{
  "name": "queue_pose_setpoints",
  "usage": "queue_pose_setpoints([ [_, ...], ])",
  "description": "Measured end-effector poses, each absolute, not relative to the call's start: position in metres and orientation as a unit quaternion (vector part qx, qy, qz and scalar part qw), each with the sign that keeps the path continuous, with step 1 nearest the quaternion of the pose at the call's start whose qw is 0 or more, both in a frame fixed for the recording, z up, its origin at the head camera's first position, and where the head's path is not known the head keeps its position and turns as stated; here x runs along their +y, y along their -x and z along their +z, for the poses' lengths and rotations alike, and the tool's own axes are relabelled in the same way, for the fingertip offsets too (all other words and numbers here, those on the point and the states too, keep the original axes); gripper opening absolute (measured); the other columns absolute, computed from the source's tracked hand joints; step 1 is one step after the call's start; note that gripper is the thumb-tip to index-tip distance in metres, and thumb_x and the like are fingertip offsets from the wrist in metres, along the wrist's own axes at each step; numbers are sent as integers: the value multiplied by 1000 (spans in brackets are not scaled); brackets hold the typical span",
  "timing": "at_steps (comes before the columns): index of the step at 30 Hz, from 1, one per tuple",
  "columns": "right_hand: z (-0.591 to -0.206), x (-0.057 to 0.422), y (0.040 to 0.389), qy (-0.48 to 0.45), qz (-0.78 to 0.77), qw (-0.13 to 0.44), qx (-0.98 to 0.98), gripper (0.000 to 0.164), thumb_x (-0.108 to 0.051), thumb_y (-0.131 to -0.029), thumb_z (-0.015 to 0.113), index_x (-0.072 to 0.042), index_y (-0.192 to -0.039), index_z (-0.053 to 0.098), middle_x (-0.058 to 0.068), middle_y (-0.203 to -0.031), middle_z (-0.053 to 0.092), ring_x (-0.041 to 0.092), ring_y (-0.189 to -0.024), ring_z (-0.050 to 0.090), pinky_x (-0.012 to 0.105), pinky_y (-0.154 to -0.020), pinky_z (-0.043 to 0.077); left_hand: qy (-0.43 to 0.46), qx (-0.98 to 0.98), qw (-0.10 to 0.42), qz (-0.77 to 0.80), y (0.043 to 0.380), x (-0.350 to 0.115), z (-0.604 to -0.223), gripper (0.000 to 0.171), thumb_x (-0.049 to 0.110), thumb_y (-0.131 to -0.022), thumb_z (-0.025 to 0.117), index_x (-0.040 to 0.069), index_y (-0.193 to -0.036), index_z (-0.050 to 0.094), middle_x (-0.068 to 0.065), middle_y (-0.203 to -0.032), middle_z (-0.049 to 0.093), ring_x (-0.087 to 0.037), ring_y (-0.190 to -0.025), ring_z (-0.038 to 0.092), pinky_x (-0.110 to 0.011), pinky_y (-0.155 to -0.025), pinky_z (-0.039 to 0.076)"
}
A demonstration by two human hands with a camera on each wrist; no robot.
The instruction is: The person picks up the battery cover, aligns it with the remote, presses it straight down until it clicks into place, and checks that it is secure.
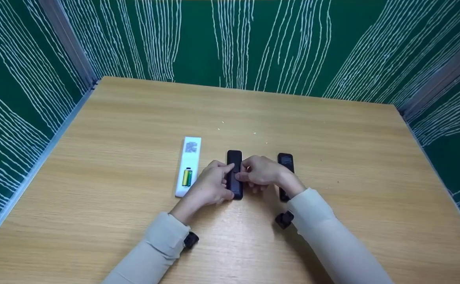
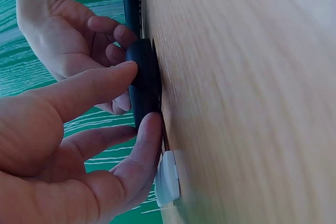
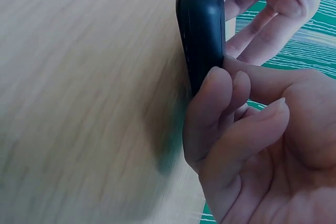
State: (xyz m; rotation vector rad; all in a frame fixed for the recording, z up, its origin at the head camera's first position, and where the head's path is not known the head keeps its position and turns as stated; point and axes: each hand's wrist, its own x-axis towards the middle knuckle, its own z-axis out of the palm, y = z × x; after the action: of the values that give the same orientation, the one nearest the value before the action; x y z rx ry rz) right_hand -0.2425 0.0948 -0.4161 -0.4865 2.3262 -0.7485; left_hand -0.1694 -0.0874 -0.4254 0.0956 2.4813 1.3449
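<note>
A black remote control lies face down on the table between both hands. My left hand grips it from the left, with the thumb on its back and fingers along its edge; the left wrist view shows this grip on the black remote. From the other side, my right hand pinches the remote, thumb on its back and fingers curled by its edge. The right wrist view shows the bent fingers against the dark casing. The fingers hide part of the remote's back.
Left of the hands lies a white remote control with two yellow-green batteries in its uncovered compartment. A second black remote lies partly under the right forearm. Small pale specks dot the wooden table; green walls surround it.
</note>
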Motion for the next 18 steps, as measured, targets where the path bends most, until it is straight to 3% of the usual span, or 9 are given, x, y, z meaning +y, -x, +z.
queue_pose_setpoints([
  [18,-416,96,236,192,-278,339,878,23,-25,-107,65,-10,-90,62,1,-69,61,15,-58,65,24,-48,50,-23,854,164,492,171,-87,-426,100,-19,-75,83,8,-162,42,-9,-141,49,-24,-108,55,-29,-85,53],
])
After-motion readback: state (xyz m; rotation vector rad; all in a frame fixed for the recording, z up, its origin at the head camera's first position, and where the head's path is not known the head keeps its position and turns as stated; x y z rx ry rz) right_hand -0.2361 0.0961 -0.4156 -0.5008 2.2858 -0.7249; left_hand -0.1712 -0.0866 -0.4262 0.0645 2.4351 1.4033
